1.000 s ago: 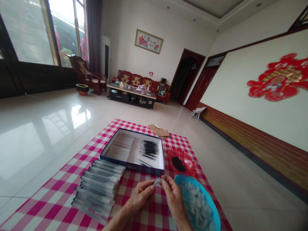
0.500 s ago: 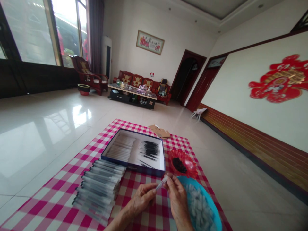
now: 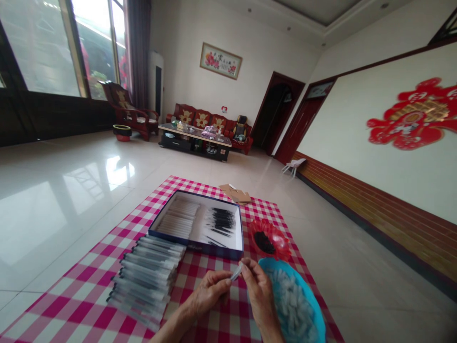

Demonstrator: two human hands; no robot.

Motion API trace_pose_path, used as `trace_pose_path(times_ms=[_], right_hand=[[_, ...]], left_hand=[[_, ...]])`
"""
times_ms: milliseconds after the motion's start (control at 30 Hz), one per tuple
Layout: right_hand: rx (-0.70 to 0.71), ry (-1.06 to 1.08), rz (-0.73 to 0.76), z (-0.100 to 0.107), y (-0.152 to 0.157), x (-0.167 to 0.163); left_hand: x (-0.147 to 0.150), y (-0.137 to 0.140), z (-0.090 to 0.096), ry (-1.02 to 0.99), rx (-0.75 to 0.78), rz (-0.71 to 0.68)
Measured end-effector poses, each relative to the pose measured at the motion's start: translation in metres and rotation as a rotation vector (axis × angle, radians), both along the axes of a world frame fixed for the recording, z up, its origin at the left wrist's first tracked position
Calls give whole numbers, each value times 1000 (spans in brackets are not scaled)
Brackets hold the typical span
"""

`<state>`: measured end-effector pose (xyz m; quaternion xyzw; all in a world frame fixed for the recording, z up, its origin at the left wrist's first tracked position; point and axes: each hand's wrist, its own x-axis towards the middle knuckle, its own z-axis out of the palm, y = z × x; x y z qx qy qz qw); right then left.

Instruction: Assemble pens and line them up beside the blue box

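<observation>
My left hand (image 3: pixel 210 290) is closed with thumb and fingers on a clear pen (image 3: pixel 236 272), which slants up to the right. At its upper end my right hand (image 3: pixel 260 293) pinches what looks like a whitish, translucent cap, partly hidden by the fingers. Left of my hands lies a stack of pens (image 3: pixel 148 274) with dark ends and pale caps. Beside my right wrist stands a blue bowl (image 3: pixel 320 305) holding many translucent caps (image 3: pixel 294 302). Beyond my hands sits a shallow box (image 3: pixel 200 248) with clear pen barrels (image 3: pixel 178 219) and thin black pieces (image 3: pixel 221 219).
A red flower-shaped bowl (image 3: pixel 283 245) with small black parts stands right of the box. Brown cardboard (image 3: pixel 235 194) lies at the far edge of the checked tablecloth (image 3: pixel 89 271). Across the tiled floor are a coffee table (image 3: pixel 194 140) and a wooden sofa (image 3: pixel 200 116).
The right hand's fingertips have come slightly closer to the left hand, and less of the pen shows between them. The whole view has shifted a little.
</observation>
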<state>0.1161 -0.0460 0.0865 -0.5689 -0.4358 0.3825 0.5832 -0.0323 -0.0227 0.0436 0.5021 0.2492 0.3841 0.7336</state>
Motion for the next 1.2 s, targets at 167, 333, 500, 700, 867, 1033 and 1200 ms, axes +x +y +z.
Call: trace_pose_path(times_ms=[167, 333, 500, 700, 867, 1033, 1200], right_hand=[[26, 206, 95, 3, -9, -1], [1, 580, 179, 7, -14, -9], [-1, 757, 173, 7, -19, -20], [-5, 870, 104, 0, -17, -39], [-27, 927, 30, -19, -11, -50], [-51, 955, 35, -36, -8, -55], [-55, 989, 16, -44, -7, -58]], left_hand=[[7, -8, 8, -17, -179, -77], [11, -14, 15, -87, -347, -119], [6, -20, 28, -107, -438, -135], [-1, -29, 31, -8, -374, -37], [2, -26, 14, 124, -142, 118], [2, -25, 1, 221, 104, 288], [2, -28, -1, 505, 262, 434]])
